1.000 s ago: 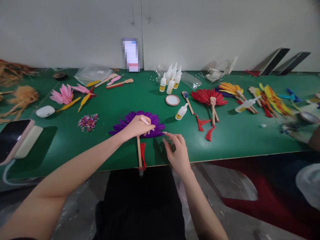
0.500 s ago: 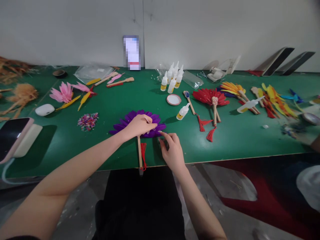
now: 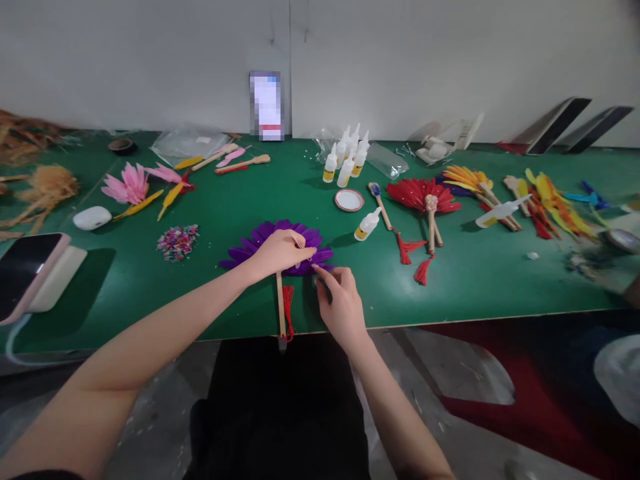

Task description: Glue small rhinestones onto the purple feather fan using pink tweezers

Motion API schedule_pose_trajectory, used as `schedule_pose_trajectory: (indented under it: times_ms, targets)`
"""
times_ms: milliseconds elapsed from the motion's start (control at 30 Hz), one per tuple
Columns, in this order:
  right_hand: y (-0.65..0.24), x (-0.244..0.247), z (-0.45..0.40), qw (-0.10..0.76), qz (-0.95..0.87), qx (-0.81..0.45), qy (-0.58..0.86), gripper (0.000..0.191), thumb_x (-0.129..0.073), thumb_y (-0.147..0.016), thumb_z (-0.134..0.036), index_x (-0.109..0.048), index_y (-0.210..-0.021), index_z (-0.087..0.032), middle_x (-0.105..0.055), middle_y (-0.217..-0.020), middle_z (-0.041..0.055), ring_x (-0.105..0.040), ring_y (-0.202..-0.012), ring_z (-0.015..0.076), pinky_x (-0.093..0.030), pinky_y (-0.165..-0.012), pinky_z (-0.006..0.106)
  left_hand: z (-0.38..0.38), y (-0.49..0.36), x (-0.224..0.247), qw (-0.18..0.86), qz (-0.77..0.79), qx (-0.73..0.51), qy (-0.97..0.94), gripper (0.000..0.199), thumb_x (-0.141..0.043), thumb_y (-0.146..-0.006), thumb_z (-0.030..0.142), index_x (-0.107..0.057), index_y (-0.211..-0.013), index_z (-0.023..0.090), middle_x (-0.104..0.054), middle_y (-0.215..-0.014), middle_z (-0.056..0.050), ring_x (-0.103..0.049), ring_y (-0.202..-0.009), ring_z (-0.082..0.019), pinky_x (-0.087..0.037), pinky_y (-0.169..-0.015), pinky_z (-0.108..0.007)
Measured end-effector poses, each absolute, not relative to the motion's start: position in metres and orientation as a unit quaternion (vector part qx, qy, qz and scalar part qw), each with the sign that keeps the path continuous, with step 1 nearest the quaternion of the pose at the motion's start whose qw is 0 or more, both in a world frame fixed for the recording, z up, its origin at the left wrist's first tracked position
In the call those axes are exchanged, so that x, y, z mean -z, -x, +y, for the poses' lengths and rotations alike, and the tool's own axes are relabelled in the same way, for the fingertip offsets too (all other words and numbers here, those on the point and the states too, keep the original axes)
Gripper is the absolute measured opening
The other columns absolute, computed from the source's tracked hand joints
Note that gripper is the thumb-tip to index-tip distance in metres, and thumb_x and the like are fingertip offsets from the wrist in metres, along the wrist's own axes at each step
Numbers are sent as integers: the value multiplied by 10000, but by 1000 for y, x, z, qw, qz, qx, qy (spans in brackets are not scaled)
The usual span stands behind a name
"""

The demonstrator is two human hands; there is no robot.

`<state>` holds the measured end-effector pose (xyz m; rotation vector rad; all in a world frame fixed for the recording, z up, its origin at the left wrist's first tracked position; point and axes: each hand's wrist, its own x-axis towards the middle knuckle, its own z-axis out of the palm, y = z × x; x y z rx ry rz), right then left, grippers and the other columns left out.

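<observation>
A purple feather fan (image 3: 250, 245) lies on the green table, its wooden handle (image 3: 281, 307) pointing toward me and a red tassel (image 3: 287, 308) beside the handle. My left hand (image 3: 280, 253) is closed over the middle of the fan, gripping a thin, light tool that looks like tweezers (image 3: 299, 247), mostly hidden by the fingers. At the fan's right edge is my right hand (image 3: 343, 303), fingers bent and thumb apart from the index finger. Its index fingertip meets the lower right feathers. Colourful small sequins or beads (image 3: 178, 243) form a pile left of the fan.
A glue bottle (image 3: 367, 224) stands right of the fan, behind it a round white lid (image 3: 349, 200) and several more bottles (image 3: 345, 160). Farther right lies a red feather fan (image 3: 420, 197). Pink feathers (image 3: 127, 183) and a phone on a stand (image 3: 30, 273) are at left.
My right index fingertip has shifted slightly left along the fan's edge. My left hand stays in place over the fan. The view has moved very slightly.
</observation>
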<state>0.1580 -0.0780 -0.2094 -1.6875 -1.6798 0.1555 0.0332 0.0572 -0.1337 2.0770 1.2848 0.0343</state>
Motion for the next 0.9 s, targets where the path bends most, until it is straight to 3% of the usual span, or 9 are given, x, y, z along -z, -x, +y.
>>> schedule_pose_trajectory:
  times_ms: [533, 900]
  targets:
    - [-155, 211, -75, 358, -666, -31, 653, 386, -455, -991, -189, -694, -1285, -113, -551, -953, 138, -597, -851, 253, -597, -650, 354, 57, -32, 134, 341, 498, -5, -797, 232, -626, -985, 369, -672, -1019, 144, -697, -969, -43, -676, -822, -166, -595, -762, -346]
    - [-155, 212, -76, 358, -668, -31, 652, 391, -440, -987, -169, -699, -1275, -117, -552, -945, 136, -599, -857, 256, -608, -686, 376, 56, -34, 130, 333, 508, 15, -794, 244, -618, -991, 378, -674, -1035, 145, -703, -989, -49, -685, -846, -172, -601, -778, -355]
